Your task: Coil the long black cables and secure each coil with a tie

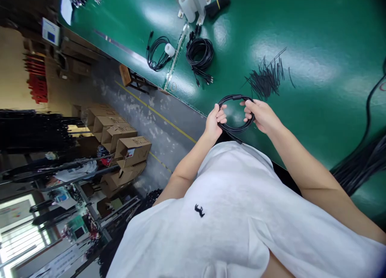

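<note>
A coiled black cable [237,130] forms a ring near the front edge of the green table, close to my body. Around its left side the fingers of my left hand [214,121] are closed. My right hand [259,114] grips the opposite side, thumb and fingers pressed on the strands. At the top of the ring a short dark band [237,97] wraps the strands. Just beyond my right hand lies a loose pile of thin black ties [267,79].
On the green table [325,24] lie a stack of coiled cables [199,54], another coil [156,54] with a white roll [169,50], and a banded black bundle [217,5]. Many black cables [362,161] lie at right. Cardboard boxes [132,149] and a wooden stool [126,75] stand beyond the table edge.
</note>
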`<state>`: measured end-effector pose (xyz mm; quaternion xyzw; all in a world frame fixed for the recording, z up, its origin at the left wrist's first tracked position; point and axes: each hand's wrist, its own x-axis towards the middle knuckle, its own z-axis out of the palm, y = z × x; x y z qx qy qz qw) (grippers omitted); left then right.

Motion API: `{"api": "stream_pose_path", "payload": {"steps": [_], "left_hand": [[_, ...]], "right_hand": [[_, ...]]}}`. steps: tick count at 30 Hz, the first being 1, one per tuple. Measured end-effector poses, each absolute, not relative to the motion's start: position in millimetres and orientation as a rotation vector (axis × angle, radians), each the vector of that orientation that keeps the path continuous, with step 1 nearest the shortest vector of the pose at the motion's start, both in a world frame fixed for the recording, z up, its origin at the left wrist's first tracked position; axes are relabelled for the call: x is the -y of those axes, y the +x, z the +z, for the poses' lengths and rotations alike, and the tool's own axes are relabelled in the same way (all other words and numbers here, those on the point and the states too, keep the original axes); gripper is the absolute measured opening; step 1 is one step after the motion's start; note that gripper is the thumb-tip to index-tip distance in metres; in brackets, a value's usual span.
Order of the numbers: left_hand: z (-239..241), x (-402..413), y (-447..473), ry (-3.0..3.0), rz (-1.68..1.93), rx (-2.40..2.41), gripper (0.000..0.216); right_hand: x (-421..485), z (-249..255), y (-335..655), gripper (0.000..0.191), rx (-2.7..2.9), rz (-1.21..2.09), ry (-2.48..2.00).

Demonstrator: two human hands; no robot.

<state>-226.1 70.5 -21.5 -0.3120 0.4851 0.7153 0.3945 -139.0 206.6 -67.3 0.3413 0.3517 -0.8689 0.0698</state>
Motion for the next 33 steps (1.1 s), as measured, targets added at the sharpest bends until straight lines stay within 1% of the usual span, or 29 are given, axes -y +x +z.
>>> {"api": "stream_pose_path", "payload": {"steps": [6, 10, 15, 18, 21, 27, 30, 33], "left_hand": [[-36, -74, -262, -0.743, 1.749, -1.184, 0.038], [-45, -66, -297, -0.665, 1.674, -1.202, 0.036], [-60, -51, -336, -0.659, 1.656, -1.198, 0.037], [-68, -52, -358, -0.694, 1.698, -1.170, 0.040], [-81, -66, -393, -0.668, 1.794, -1.178, 0.038], [-137, -94, -479, -0.587, 2.012, -1.478, 0.032], [-165, -91, -498, -0.572, 1.895, -1.724, 0.022], [-179, -85, -503, -0.405, 1.648, -1.985, 0.018]], "right_hand": [[-216, -81, -158, 0.040, -0.997, -2.641, 1.139], [-221, -81, -167, 0.035, -1.002, -2.673, 1.168], [-220, -88, -186, 0.040, -0.989, -2.652, 1.419], [-213, -99, -195, 0.032, -0.936, -2.646, 1.582], [-199, -112, -193, 0.023, -0.845, -2.581, 1.764], [-152, -132, -152, 0.014, -0.695, -2.390, 1.990], [-130, -136, -128, 0.008, -0.636, -2.334, 2.062], [-112, -139, -115, 0.010, -0.631, -2.268, 2.106]]}}
